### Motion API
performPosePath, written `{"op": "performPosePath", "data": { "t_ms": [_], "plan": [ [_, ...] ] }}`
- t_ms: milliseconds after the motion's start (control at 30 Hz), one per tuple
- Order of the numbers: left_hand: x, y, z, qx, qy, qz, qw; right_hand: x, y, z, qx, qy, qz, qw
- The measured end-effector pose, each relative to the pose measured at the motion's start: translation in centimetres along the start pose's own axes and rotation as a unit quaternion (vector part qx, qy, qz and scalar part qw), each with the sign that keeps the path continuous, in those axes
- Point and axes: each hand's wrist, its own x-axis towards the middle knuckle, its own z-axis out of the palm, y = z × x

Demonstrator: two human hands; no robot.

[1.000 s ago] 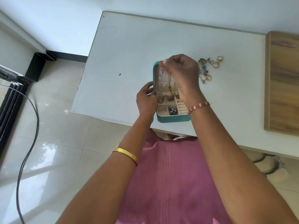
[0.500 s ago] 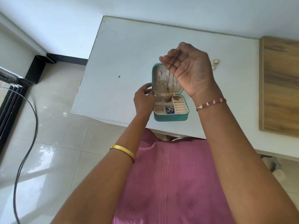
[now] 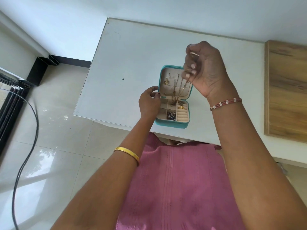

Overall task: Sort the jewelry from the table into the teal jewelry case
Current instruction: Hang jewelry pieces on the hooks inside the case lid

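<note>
Just above the centre of the frame, the right hand (image 3: 206,70) is raised over the open teal jewelry case (image 3: 172,97), its fingers curled in with the fingertips (image 3: 191,74) pinched on a thin gold chain (image 3: 178,92). That chain hangs down from the pinch across the cream lining of the upright lid and trails into the upper middle compartment of the tray, where its lower end looks bunched (the links are too fine here to say whether it is one chain or two). The left hand (image 3: 149,103) sits at the left edge of the case near the hinge, fingers loosely bent; it seems to be steadying the case, though whether the fingertips actually press on it I cannot tell.

Inside the lid a small gold heart pendant (image 3: 166,82) hangs at the upper left. Lower in the tray, a gold ring (image 3: 181,107) sits in the ring rolls on the right, and dark blue pieces (image 3: 171,115) fill the bottom middle compartment. The case rests near the front edge of the white table (image 3: 132,63).

A chain like this is very light, limp and slippery, and it will tangle or knot readily if dropped in a heap. It is best held near one end or by the clasp, between fingertip pads, so the length hangs free and can be hooked or lowered gradually. Pulling hard against a snag could snap the fine links.
</note>
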Motion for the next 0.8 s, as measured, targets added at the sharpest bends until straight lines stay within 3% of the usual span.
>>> {"op": "performPosePath", "data": {
  "t_ms": [100, 233, 333, 533, 667, 800],
  "plan": [
    [-0.1, 0.2, 0.2, -0.007, 0.005, -0.003, 1.0, -0.5, 0.6, -0.7, -0.233, 0.069, -0.005, 0.97],
    [-0.1, 0.2, 0.2, -0.007, 0.008, -0.009, 1.0, -0.2, 2.2, -1.4, -0.492, 0.103, -0.058, 0.862],
    [-0.3, 0.1, 0.2, -0.005, 0.006, -0.01, 1.0, 0.3, 2.9, -1.8, -0.594, 0.131, -0.087, 0.789],
    [-0.3, 0.2, 0.3, -0.004, 0.004, -0.011, 1.0, 0.8, 2.9, -1.4, -0.72, 0.124, -0.037, 0.682],
    [-0.3, 0.2, 0.3, -0.009, 0.003, -0.017, 1.0, 0.8, 2.7, -1.3, -0.735, 0.142, -0.049, 0.661],
    [-0.3, 0.2, 0.2, -0.008, 0.003, -0.017, 1.0, 1.1, 2.5, -1.3, -0.698, 0.138, -0.086, 0.698]
  ]
}}
